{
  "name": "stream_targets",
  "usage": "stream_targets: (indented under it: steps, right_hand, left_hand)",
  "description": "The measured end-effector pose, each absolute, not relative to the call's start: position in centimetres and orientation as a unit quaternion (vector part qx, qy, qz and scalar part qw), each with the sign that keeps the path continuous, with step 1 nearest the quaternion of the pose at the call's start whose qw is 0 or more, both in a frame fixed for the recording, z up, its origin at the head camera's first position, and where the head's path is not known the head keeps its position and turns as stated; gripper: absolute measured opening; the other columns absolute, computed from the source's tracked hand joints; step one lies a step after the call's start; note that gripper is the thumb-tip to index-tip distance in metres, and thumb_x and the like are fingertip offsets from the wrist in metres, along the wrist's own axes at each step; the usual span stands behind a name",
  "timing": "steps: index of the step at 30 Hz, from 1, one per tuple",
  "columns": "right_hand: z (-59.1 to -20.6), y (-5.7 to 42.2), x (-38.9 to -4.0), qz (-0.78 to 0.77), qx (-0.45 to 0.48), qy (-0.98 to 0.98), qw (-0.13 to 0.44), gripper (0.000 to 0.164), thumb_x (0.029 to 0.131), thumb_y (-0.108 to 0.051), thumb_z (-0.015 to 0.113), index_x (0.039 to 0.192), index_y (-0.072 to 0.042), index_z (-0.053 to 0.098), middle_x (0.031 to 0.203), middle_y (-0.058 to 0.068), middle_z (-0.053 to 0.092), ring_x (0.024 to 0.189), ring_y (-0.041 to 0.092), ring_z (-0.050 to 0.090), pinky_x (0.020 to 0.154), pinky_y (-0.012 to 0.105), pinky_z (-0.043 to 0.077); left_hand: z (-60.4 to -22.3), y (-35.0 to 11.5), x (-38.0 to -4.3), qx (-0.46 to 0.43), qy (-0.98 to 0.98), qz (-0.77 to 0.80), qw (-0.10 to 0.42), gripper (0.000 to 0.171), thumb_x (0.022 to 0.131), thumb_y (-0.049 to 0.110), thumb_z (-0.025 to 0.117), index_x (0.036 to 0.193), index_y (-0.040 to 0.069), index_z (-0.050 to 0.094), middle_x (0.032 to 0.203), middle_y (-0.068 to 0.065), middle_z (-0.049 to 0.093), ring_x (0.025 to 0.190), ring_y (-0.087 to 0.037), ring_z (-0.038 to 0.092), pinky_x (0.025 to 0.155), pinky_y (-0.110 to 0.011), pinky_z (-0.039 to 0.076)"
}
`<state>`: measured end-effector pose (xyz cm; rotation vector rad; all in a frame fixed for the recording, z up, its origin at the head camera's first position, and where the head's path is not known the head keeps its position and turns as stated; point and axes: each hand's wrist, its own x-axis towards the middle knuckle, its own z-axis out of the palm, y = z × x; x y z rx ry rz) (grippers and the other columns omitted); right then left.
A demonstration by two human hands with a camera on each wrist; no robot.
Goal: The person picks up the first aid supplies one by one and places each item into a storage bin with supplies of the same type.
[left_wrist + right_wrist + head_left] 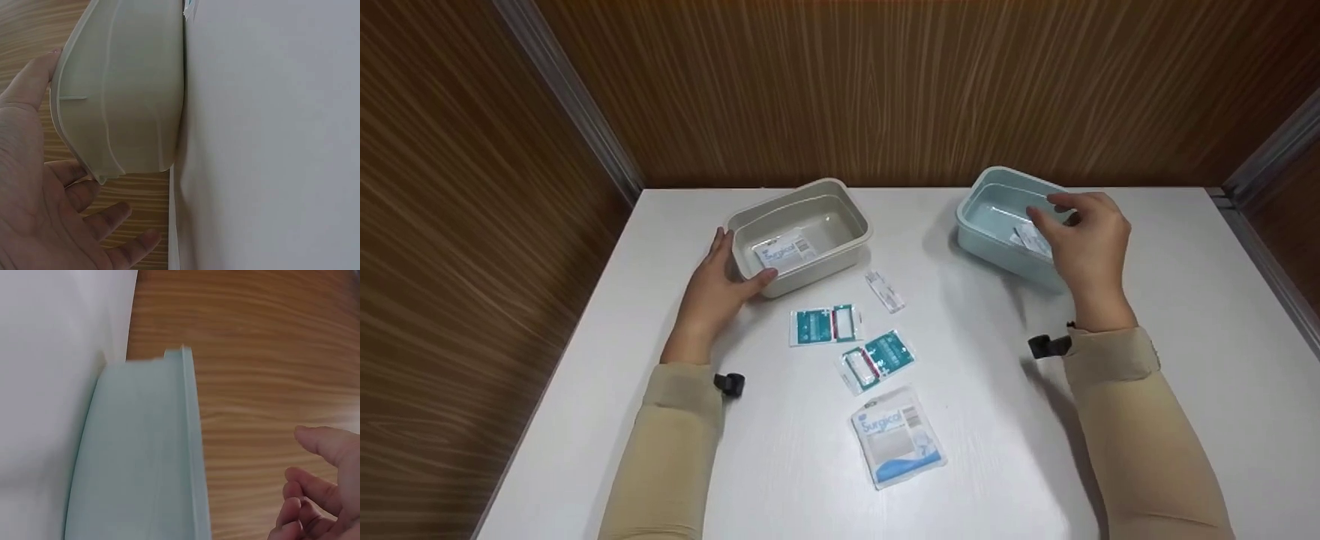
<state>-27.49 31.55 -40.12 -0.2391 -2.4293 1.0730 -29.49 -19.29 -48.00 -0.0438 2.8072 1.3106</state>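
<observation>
A beige plastic bin (802, 210) stands at the left, a packet printed "Surgical" (786, 251) lying inside. My left hand (714, 289) rests against its near-left end, thumb by the front rim and fingers along the far side. In the left wrist view the thumb touches the rim and the outer fingers spread loosely. My right hand (1087, 236) hovers over the right end of a light blue bin (997, 251), thumb and index finger apart with nothing between them. A small white packet (1031, 238) lies in that bin, partly hidden by the hand.
Between the bins lies a small narrow white packet (885, 292). Nearer are two teal-and-white packets (814, 327) (889, 352) and a larger "Surgical" packet (896, 436). Wood-grain panels (870, 97) border the white table (990, 457) at the back and sides.
</observation>
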Motion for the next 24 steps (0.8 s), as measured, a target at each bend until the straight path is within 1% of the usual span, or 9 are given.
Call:
stream_targets:
  steps: [2,5,8,10,14,18,21,24]
  right_hand:
    - [-40.1,30.5,-27.4,0.403,-0.068,-0.882,0.234,0.038,0.104,-0.028,0.085,0.133,-0.004,0.083,0.126,0.014,0.070,0.098,0.012,0.056,0.079,0.013,0.044]
    - [-40.6,28.9,-27.4,0.413,-0.039,-0.882,0.224,0.036,0.103,-0.027,0.087,0.129,-0.003,0.084,0.123,0.016,0.071,0.095,0.013,0.055,0.077,0.014,0.043]
    - [-41.4,27.4,-27.5,0.418,-0.010,-0.884,0.210,0.034,0.101,-0.025,0.088,0.125,-0.001,0.085,0.119,0.019,0.074,0.094,0.016,0.057,0.077,0.015,0.043]
    - [-42.1,26.5,-27.5,0.420,0.004,-0.886,0.196,0.032,0.101,-0.022,0.088,0.123,0.000,0.085,0.119,0.020,0.075,0.095,0.019,0.058,0.076,0.016,0.044]
    - [-43.5,25.0,-27.6,0.421,0.023,-0.892,0.162,0.030,0.100,-0.020,0.087,0.122,0.001,0.084,0.121,0.021,0.076,0.099,0.025,0.063,0.078,0.017,0.045]
    - [-44.6,23.6,-27.7,0.420,0.034,-0.898,0.126,0.032,0.100,-0.021,0.088,0.123,0.000,0.083,0.124,0.020,0.076,0.102,0.029,0.065,0.083,0.025,0.049]
    - [-45.1,22.6,-27.6,0.418,0.041,-0.904,0.083,0.036,0.100,-0.023,0.088,0.127,0.000,0.082,0.128,0.022,0.075,0.104,0.031,0.064,0.086,0.032,0.050]
    - [-45.4,21.6,-27.7,0.407,0.044,-0.912,0.032,0.041,0.099,-0.026,0.090,0.130,-0.001,0.081,0.131,0.022,0.074,0.106,0.031,0.063,0.089,0.036,0.052]
  left_hand:
    - [-48.0,-19.3,-29.5,-0.017,0.905,0.424,0.023,0.119,0.094,0.073,0.081,0.184,0.026,0.017,0.193,0.005,0.003,0.180,-0.037,0.008,0.145,-0.065,0.016]
    - [-47.9,-19.3,-29.5,-0.017,0.906,0.423,0.026,0.124,0.091,0.081,0.079,0.184,0.027,0.017,0.193,0.006,0.002,0.181,-0.036,0.008,0.145,-0.064,0.016]
    - [-48.0,-19.3,-29.5,-0.015,0.907,0.420,0.026,0.130,0.087,0.088,0.077,0.184,0.027,0.016,0.193,0.006,0.002,0.181,-0.036,0.008,0.145,-0.064,0.016]
    - [-48.0,-19.4,-29.4,-0.013,0.907,0.419,0.024,0.131,0.086,0.090,0.076,0.184,0.027,0.017,0.193,0.005,0.003,0.181,-0.036,0.009,0.145,-0.065,0.017]
    - [-48.0,-19.6,-29.3,-0.009,0.908,0.417,0.020,0.129,0.087,0.087,0.077,0.184,0.026,0.018,0.193,0.003,0.006,0.180,-0.037,0.010,0.144,-0.065,0.018]
    - [-48.1,-19.6,-29.3,-0.011,0.908,0.419,0.019,0.125,0.090,0.083,0.079,0.183,0.026,0.018,0.193,0.003,0.006,0.180,-0.036,0.010,0.145,-0.064,0.019]
    - [-48.2,-19.5,-29.3,-0.011,0.908,0.419,0.020,0.120,0.094,0.075,0.081,0.183,0.025,0.018,0.193,0.003,0.006,0.180,-0.036,0.010,0.145,-0.064,0.018]
    - [-48.3,-19.3,-29.4,-0.007,0.907,0.420,0.019,0.117,0.096,0.069,0.082,0.183,0.024,0.018,0.193,0.002,0.005,0.180,-0.037,0.009,0.145,-0.065,0.017]
